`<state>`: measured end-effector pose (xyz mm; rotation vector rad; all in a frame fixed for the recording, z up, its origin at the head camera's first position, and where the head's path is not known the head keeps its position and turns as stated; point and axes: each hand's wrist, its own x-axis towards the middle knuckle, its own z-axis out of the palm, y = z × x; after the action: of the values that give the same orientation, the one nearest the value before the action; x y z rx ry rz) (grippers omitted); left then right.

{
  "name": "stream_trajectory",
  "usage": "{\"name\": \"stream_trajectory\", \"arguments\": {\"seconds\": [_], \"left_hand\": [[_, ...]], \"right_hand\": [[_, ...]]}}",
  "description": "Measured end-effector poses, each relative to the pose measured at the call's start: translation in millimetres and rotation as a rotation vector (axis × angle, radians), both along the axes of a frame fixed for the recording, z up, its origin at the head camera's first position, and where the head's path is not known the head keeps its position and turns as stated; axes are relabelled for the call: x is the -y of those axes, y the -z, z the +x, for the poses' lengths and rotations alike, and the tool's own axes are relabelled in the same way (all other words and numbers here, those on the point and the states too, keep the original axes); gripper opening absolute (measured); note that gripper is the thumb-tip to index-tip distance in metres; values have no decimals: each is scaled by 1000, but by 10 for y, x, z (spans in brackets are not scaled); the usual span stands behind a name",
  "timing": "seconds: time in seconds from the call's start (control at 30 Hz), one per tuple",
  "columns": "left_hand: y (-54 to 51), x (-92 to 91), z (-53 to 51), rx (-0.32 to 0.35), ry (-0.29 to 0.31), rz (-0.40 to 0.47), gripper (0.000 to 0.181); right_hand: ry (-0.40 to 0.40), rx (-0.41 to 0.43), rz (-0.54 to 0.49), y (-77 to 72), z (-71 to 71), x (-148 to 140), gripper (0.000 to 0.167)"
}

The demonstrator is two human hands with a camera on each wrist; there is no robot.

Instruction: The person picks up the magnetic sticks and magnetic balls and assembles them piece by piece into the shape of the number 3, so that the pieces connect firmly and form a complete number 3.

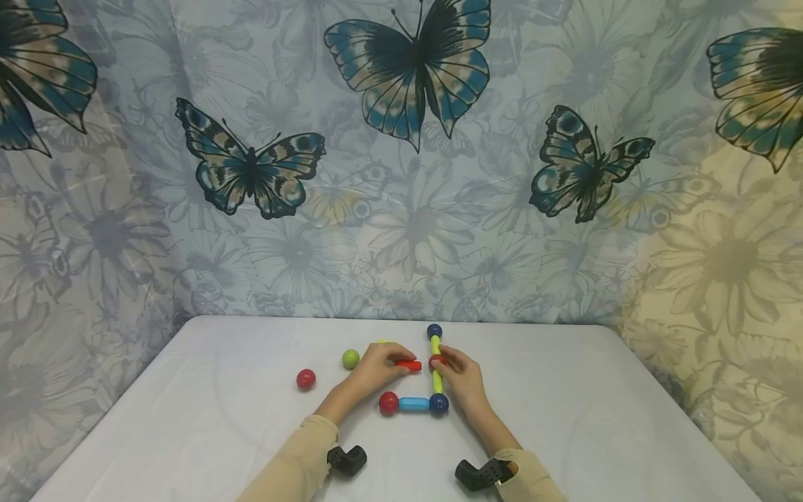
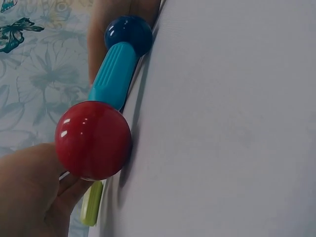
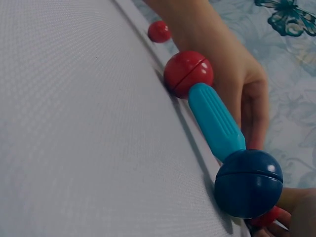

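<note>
One likely stiff red rod (image 1: 411, 365), best held mid-length, the left hand (image 1: 375, 369) pinches; the right hand (image 1: 465, 376), a red ball (image 1: 433, 362).

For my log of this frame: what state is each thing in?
Left grip: pinching the red stick
Red stick: held, apart from the middle red ball
Right grip: holding the middle red ball
Two yellow sticks: in line, joined by the middle red ball
Blue stick: joined to near red ball and near blue ball
Far blue ball: on a yellow stick's end
Green ball: loose
Outer red ball: loose
</note>
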<state>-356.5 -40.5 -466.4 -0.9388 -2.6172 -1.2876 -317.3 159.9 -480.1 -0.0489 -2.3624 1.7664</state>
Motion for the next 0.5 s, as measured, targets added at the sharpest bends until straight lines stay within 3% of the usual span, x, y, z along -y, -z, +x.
{"name": "stream_trajectory", "arguments": {"seconds": [0.13,0.5], "left_hand": [[-2,-35,-11,24,-17,-9,25],[-22,-127,-49,-8,-22,-18,24]], "right_hand": [[-5,-3,-7,5,-5,1,45],[-4,-23,-3,11,-6,-5,43]]}}
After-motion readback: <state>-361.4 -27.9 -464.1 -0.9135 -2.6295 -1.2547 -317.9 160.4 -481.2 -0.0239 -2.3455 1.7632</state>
